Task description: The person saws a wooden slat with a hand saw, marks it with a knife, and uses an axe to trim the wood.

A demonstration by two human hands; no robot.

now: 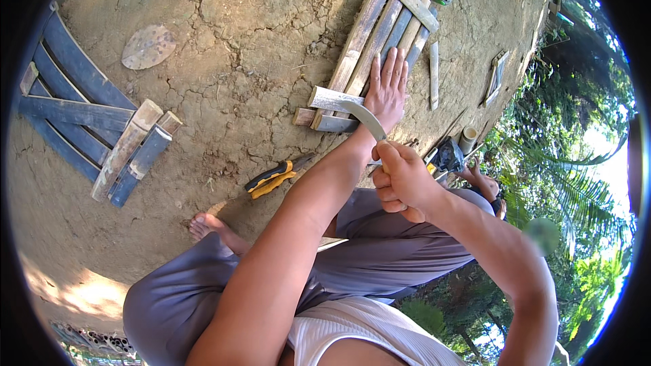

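On cracked brown earth: curved steel knife blade (363, 116) against a slatted bamboo panel (380, 41).
Left hand (388, 88) pressed flat, fingers spread, on the panel's near end; right hand (405, 179) clenched round the knife handle, blade arcing up-left, tip at the near crosspiece; panel's length running away toward the far edge.

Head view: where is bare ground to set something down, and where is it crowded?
Bare cracked earth lies between the flat stone and the slat panel, above the pliers. Crowded around the left hand, the right hand and its curved knife.
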